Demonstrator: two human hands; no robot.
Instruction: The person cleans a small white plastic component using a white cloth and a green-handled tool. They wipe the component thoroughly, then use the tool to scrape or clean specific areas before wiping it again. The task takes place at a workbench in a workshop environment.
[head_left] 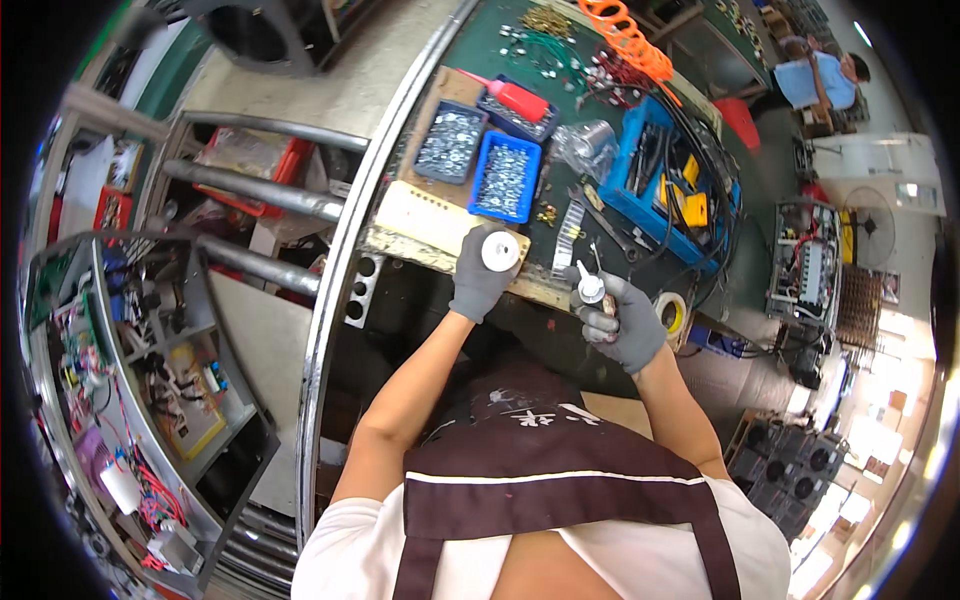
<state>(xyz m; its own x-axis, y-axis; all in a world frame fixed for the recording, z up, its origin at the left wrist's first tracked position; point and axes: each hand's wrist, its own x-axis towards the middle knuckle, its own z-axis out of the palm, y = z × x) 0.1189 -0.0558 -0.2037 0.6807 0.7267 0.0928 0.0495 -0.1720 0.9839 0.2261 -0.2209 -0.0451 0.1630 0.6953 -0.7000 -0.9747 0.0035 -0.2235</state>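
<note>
There are two gloved hands [484, 275], one round white piece [499, 251], one white nozzle [591, 289], three parts bins [498, 213], one red bottle [520, 101] and one tape roll [679, 318].

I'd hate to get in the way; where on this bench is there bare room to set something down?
Bare stretches: the cream board left of the left hand, before the parts bins; the green bench top between the metal rail and green wires. Crowded beyond the right hand: wrenches, blue toolbox, orange coiled hose.
</note>
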